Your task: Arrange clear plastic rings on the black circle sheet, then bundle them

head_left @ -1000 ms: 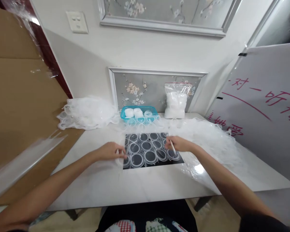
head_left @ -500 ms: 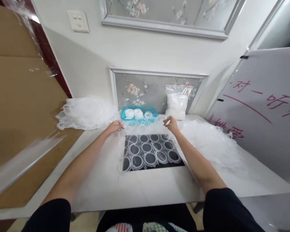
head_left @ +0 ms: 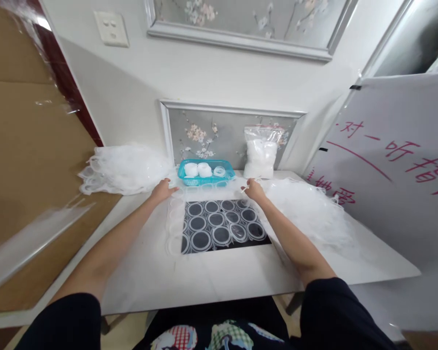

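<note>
A translucent sheet of joined rings (head_left: 173, 243) lies over a black mat (head_left: 226, 246) on the table, spreading past the mat's left and back edges. My left hand (head_left: 162, 191) is at the sheet's back left corner, thumb and fingers apart, with nothing visibly gripped. Near the back right corner, my right hand (head_left: 255, 190) is closed on a thin white stick (head_left: 244, 188), whose exact kind is too small to tell. Behind the sheet stands a blue tray (head_left: 224, 181) with white round rolls (head_left: 204, 169) and a clear ring (head_left: 219, 171) in it.
Piles of translucent ring sheets lie at the left (head_left: 126, 170) and right (head_left: 306, 209). A zip bag (head_left: 260, 153) of white material leans on the wall behind. Cardboard (head_left: 29, 170) borders the left; a whiteboard (head_left: 394, 204) stands at the right.
The sheet's back edge, raised in front of the tray before, now lies lower. My left hand's fingers have spread from the sheet's corner. The whole view has shifted slightly.
</note>
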A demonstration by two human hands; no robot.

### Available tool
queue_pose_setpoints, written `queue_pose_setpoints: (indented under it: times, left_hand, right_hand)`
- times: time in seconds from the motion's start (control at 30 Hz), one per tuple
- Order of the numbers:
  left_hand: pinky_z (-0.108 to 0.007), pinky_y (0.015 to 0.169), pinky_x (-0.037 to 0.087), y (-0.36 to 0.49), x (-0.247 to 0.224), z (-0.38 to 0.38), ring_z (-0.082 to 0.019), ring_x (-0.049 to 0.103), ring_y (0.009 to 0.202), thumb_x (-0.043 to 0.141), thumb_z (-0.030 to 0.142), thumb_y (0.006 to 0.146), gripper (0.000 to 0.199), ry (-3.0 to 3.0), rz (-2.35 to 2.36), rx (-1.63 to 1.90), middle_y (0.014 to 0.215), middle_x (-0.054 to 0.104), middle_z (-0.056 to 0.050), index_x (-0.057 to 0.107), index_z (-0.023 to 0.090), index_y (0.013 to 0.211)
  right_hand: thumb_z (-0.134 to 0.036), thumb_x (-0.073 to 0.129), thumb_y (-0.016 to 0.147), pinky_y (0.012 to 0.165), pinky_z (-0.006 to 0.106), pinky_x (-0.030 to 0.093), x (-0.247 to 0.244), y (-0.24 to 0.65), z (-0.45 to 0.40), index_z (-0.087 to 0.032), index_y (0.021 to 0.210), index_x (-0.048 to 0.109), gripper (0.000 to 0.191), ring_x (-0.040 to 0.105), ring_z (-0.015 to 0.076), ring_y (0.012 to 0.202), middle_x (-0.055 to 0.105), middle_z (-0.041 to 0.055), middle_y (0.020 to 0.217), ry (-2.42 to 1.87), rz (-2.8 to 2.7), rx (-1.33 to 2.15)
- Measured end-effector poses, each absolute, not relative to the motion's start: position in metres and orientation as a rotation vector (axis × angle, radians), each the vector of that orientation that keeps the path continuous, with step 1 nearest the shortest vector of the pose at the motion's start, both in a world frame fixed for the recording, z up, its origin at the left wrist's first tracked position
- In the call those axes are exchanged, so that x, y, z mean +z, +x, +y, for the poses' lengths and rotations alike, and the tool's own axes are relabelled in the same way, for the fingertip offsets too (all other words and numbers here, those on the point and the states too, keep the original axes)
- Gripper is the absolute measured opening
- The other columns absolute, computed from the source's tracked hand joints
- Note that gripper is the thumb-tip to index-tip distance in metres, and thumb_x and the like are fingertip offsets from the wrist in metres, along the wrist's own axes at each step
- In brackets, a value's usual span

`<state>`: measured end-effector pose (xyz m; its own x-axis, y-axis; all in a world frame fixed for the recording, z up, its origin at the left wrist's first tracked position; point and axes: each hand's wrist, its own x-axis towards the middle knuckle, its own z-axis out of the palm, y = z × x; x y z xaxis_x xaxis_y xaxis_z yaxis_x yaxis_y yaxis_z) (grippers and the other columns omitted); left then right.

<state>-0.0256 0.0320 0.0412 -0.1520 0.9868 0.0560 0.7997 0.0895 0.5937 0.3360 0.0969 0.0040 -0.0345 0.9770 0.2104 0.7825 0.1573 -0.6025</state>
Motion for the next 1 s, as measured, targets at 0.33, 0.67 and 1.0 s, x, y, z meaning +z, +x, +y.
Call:
queue_pose_setpoints:
  times: [0.33,0.67,1.0]
  left_hand:
    - [-0.033,0.085,0.045,-0.021,-0.009,-0.133,-0.019,0.059,0.091,0.048,0.043,0.094,0.027,2.66,1.238,0.331,0.099,0.065,-0.005,0.063,0.021,0.096]
    - [-0.03,0.078,0.042,-0.034,0.037,-0.13,-0.017,0.052,0.082,0.038,0.028,0.098,0.018,2.608,1.209,0.639,0.086,0.055,-0.003,0.047,0.019,0.086]
    - [-0.026,0.062,0.042,-0.031,0.014,-0.103,-0.016,0.053,0.066,0.048,0.055,0.087,0.038,2.14,1.306,0.161,0.073,0.058,0.0,0.061,0.019,0.083]
  right_hand:
    - [-0.033,0.058,0.084,0.075,0.035,0.045,-0.028,0.407,-0.045,-0.022,0.079,0.046,0.017,0.056,0.0231,0.084,0.064,0.007,0.087,-1.116,-2.58,0.479]
    - [-0.029,0.042,0.093,0.066,0.031,0.043,0.016,0.414,-0.062,-0.022,0.079,0.039,0.016,0.05,0.017,0.067,0.054,0.0024,0.075,-1.026,-2.553,0.653]
    - [-0.039,0.059,0.085,0.061,0.027,0.043,0.022,0.381,-0.03,-0.021,0.076,0.051,0.022,0.058,0.0169,0.064,0.065,0.0027,0.072,-1.184,-2.767,0.743]
